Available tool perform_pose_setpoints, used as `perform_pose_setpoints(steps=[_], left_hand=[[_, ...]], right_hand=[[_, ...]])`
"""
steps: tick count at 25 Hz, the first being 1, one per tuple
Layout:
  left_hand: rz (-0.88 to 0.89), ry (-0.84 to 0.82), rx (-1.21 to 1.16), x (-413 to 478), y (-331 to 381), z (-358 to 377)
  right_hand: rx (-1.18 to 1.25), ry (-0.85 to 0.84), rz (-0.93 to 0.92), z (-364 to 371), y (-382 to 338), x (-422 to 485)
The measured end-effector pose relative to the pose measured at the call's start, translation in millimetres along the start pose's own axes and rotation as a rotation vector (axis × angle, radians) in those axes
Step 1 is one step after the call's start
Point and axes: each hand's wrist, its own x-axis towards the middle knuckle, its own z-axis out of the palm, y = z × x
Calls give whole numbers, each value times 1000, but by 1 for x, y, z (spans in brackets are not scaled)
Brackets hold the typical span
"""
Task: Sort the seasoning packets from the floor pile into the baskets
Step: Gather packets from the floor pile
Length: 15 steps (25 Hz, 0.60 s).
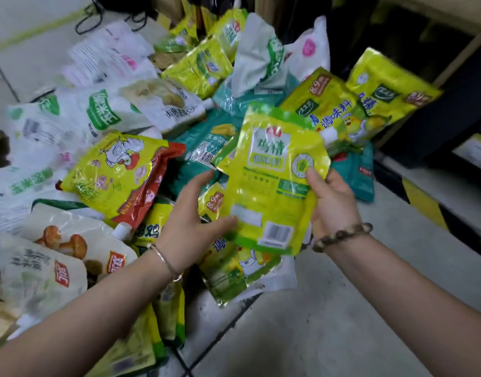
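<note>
bright overhead light | foil glare | motion blur — top-left | edges bowed

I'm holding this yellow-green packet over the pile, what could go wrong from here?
Slip: the right hand pinches the yellow-green packet only at its edge, and the left hand touches it with just the thumb, so the glossy packet could drop into the pile.
Mix-up: similar yellow packets lie beside it, so it might be mis-sorted.
</note>
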Motion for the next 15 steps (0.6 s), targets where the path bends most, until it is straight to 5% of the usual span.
perform_pose_setpoints(steps=[3, 6, 10, 15], left_hand=[[-237, -179, -497, -16, -2, 17], [-438, -70, -717, -31, -14, 35], [-498, 52, -751, -33, -22, 35], [-553, 358, -706, -32, -28, 26]], right_hand=[[-96, -102, 76, -4, 10, -16], [-181, -124, 153, -3, 20, -25], [-249, -142, 291, -14, 16, -15], [-996, -146, 196, -28, 35, -1]])
